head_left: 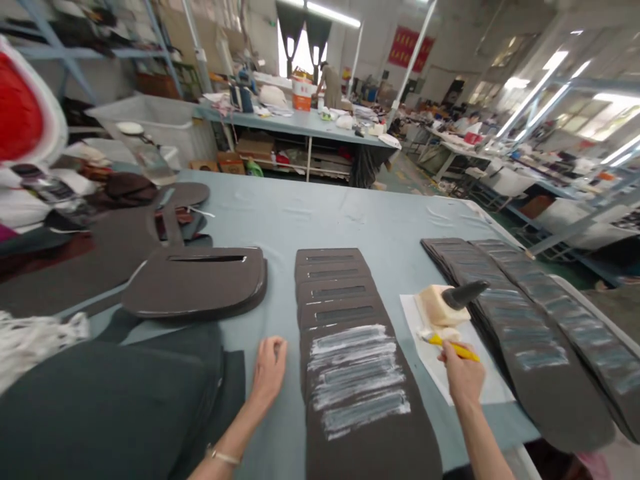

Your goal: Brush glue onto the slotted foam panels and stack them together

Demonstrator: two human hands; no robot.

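My right hand (pixel 463 377) grips a small yellow-handled brush (pixel 465 351). Its tip is at a white blob of paste on a white sheet (pixel 435 367). Just behind stands a cream block-shaped container (pixel 440 305) with a black cone-shaped piece jutting from it. My left hand (pixel 270 367) rests on the table with fingers curled in, and nothing shows in it. Between my hands lies an overlapping row of dark grey-brown slotted panels (pixel 370 447). White paste is streaked in bands across the nearer ones, around their slots.
Stacked panels with dried-looking streaks (pixel 540 393) lie at the right. At the left are a slotted panel pile (pixel 200 287), dark green sheets (pixel 125 400) and heaped fabric. Beyond the blue-grey table (pixel 320 213), a person (pixel 330 83) bends at another workbench (pixel 280 123).
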